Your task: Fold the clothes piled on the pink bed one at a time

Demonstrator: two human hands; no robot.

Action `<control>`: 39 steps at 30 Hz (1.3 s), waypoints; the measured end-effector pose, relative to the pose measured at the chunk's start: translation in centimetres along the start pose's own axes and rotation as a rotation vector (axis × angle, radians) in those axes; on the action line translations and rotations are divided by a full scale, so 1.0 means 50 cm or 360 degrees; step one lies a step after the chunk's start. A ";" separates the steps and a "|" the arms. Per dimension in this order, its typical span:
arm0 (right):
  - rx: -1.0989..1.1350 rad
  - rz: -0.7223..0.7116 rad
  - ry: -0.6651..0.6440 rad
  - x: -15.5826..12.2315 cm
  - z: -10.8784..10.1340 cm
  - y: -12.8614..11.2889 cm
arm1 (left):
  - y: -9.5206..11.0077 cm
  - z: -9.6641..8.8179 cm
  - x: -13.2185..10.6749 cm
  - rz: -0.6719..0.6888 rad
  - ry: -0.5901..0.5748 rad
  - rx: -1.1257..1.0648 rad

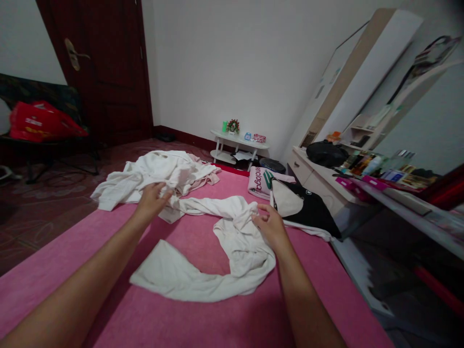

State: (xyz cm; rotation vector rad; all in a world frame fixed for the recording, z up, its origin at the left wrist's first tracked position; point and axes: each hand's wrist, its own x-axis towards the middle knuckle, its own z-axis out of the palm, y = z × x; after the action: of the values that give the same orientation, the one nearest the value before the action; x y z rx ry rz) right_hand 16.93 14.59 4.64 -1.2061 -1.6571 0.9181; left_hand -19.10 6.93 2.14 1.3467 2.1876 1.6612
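Head view, sole entry.

Item: left hand [154, 199], fingers bent downward, poised at the near edge of a heap of white clothes [163, 166]. Whether the fingertips pinch cloth cannot be told; the hand itself hides them.

Item: right hand [270, 224], thumb and forefinger curved toward each other, tips against the upper edge of a white garment [246, 246]. A firm pinch cannot be confirmed.

Item: the white garment, one piece, rumpled; body directly below and left of the right-hand fingertips, one sleeve running across toward the left hand, the other curving round on the wearer's side of both hands. Lies on a pink cover [181, 324].

Item: pink lettered garment [255, 181], beyond the right hand; black-and-white garment [319, 208], just beyond and outward of the same hand.

Risks, as judged: heap cloth caught along with the sleeve, from like whites lying close under the left hand; twist pulled tight, from bunched fabric beside the right fingertips; slipping hem, from so slight a hold; black-and-white garment knocked askew, from an outward sweep of the right hand.
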 end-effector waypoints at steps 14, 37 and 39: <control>-0.1625 -0.0358 -0.1051 -0.114 0.030 -0.109 | 0.068 0.155 -0.157 0.0928 -0.0734 0.0321; 0.1047 -0.0188 0.0366 -0.056 -0.018 -0.138 | 0.100 0.023 -0.048 -0.0004 0.0299 -0.0714; 0.1105 -0.0215 0.0388 -0.062 -0.004 -0.141 | 0.119 0.015 -0.049 -0.0143 0.0302 -0.0920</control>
State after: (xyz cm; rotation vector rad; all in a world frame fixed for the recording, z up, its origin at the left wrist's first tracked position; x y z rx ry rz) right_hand 15.29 9.78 10.44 -0.6840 -1.0691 1.0870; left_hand -13.71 5.98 5.66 0.9495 1.6051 2.2178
